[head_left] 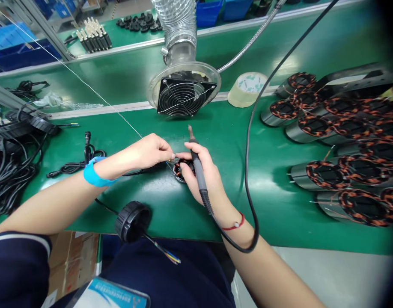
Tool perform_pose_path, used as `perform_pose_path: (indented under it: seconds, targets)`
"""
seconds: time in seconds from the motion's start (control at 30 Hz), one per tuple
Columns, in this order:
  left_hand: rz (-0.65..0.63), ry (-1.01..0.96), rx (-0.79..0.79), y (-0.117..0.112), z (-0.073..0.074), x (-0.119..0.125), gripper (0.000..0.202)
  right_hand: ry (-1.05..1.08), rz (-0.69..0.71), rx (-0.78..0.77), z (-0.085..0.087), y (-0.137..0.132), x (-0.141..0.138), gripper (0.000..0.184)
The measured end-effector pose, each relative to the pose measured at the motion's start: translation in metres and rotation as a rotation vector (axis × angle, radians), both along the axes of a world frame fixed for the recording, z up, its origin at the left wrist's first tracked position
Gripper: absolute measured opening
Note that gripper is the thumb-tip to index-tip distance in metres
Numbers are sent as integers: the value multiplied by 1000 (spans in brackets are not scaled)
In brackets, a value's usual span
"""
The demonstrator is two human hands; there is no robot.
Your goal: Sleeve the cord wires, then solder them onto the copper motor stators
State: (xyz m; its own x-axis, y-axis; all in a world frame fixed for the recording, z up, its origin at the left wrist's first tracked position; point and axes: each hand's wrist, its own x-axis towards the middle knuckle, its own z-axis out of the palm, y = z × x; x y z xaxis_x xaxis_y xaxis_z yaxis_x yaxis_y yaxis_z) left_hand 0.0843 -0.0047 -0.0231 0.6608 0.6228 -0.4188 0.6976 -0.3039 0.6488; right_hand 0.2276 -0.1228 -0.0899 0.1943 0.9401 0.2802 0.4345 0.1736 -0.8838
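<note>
My right hand (207,175) holds a soldering iron (199,171) between thumb and index finger, its tip pointing up and away toward the fan. The same hand's fingertips rest on a small wound stator (180,171) with copper coils, partly hidden beneath them. From the left, my left hand (151,152) pinches a thin wire at the stator's edge; its fingertips nearly meet my right fingers. A white strand (109,105) runs down from the upper left and passes behind my left hand. Nearer me, a black round cap (132,220) lies at the bench edge, with coloured wire ends (171,256) hanging out.
A fume fan (183,96) on a foil duct stands behind my hands. Several larger stators (325,173) fill the right side. A tape roll (247,90) sits at the back. Black cables (13,162) are heaped at left. The iron's cord (248,162) loops over my right forearm.
</note>
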Motion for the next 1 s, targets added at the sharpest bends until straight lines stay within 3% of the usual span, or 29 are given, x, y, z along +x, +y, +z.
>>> perform_pose_path:
  seconds: [0.23, 0.5, 0.57, 0.67, 0.73, 0.83, 1.0]
  targets:
    - [-62, 53, -10, -1, 18, -2, 38, -159, 74, 181, -5, -4, -1, 54]
    - [-214, 59, -139, 3, 20, -9, 27, -200, -42, 179, -4, -3, -6, 39]
    - [-276, 93, -86, -2, 16, -5, 24, -174, -56, 172, -5, -2, -7, 37]
    - [-291, 164, 125, -13, 9, 3, 22, -153, -78, 142, -7, 0, -8, 35]
    - [-229, 182, 240, -16, 5, 5, 23, -141, -93, 143, -9, 1, -8, 36]
    - [-51, 91, 201, -6, 1, -1, 25, -105, -137, 169, -11, -1, -4, 41]
    - [466, -168, 270, 49, -10, -32, 19, -103, -206, 186, -17, -7, 9, 41]
